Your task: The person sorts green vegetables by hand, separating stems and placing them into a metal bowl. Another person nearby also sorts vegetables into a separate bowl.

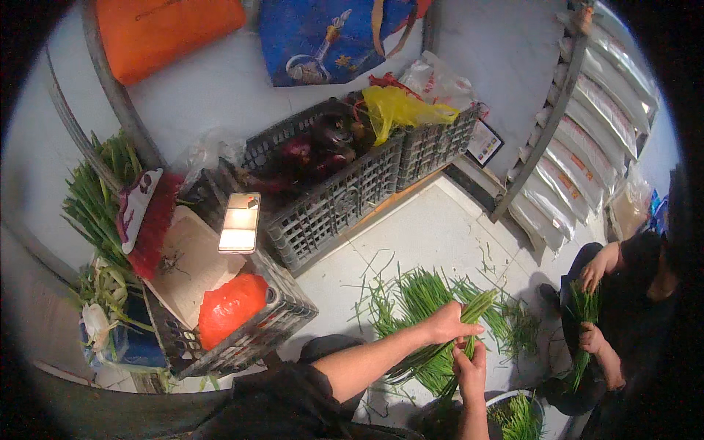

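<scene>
A bunch of long green chives (480, 305) is gripped in my left hand (444, 324), fingers wrapped round it. Just below, my right hand (471, 367) is closed on the same bunch, its thumb and fingers pressed around the stalks. Under my hands, a large heap of loose chives (416, 292) lies on the white tiled floor. A round tub (543, 419) with more cut greens in it stands to the right of my right forearm. Across from it, a co-worker's two hands (591, 339) hold another bunch of chives (584, 304).
Black plastic crates (323, 224) with purple onions and a yellow bag (403, 110) line the wall. At left, another crate (293, 312) bears a lit phone (240, 224) and a red bag (231, 309). White sacks (579, 165) are stacked on a rack at right.
</scene>
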Demonstrator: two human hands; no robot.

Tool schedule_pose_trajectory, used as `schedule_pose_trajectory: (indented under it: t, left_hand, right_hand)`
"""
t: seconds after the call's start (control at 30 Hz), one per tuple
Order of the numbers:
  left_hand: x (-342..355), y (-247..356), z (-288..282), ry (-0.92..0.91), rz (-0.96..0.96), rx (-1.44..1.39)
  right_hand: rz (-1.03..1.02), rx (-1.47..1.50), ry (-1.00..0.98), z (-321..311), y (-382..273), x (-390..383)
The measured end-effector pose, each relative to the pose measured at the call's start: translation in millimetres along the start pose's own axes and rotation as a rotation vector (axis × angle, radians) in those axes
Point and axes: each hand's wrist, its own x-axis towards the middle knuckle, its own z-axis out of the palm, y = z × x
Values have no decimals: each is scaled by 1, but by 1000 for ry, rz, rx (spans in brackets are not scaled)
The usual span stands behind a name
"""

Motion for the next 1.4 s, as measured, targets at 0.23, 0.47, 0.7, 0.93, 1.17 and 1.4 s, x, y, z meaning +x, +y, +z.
schedule_pose_trajectory:
  t: [0.23,0.47,0.7,0.93,1.17,1.4]
  left_hand:
    - [13,-11,-10,173,-45,51]
    - [7,11,-39,514,-52,-313]
    - [1,5,-2,52,-34,-333]
    - [3,9,-3,14,-89,-254]
    - [10,-2,-18,229,-50,-317]
    - [8,10,-76,867,186,-566]
  right_hand:
    - [-117,-315,139,2,-5,5]
    - [57,-81,-54,-5,-19,7]
    - [82,254,-266,-7,-27,10]
    - [187,400,-369,-14,-31,15]
    - [261,297,-322,-20,-23,12]
    - [110,-1005,-8,-61,-15,8]
